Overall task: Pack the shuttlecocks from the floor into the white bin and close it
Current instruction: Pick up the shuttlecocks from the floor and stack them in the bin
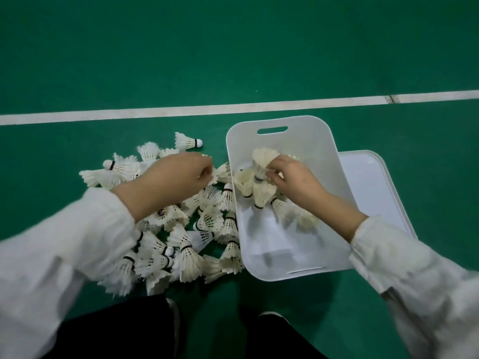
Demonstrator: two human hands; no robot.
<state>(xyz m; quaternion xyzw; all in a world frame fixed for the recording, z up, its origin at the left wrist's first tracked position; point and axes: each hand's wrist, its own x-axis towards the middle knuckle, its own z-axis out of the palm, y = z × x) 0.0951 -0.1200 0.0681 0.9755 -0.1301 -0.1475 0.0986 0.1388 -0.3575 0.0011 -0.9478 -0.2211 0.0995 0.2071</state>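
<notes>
A white bin (pixel 318 156) stands open on the green floor, with several shuttlecocks (pixel 261 196) lying in its far half. My right hand (pixel 293 180) is inside the bin and pinches one feather shuttlecock (pixel 263 160), cork end down. Left of the bin a pile of shuttlecocks (pixel 191 244) is spread over the floor. My left hand (pixel 176 177) hovers over the pile's far part with fingers curled, pinching the feathers of a shuttlecock (pixel 220 174) by the bin's left wall.
The bin's white lid (pixel 370 187) lies flat on the floor right of the bin, partly under it. A white court line (pixel 181 110) runs across beyond the pile. One stray shuttlecock (pixel 188 142) lies at the far edge. My dark trouser legs (pixel 155 330) are at the bottom.
</notes>
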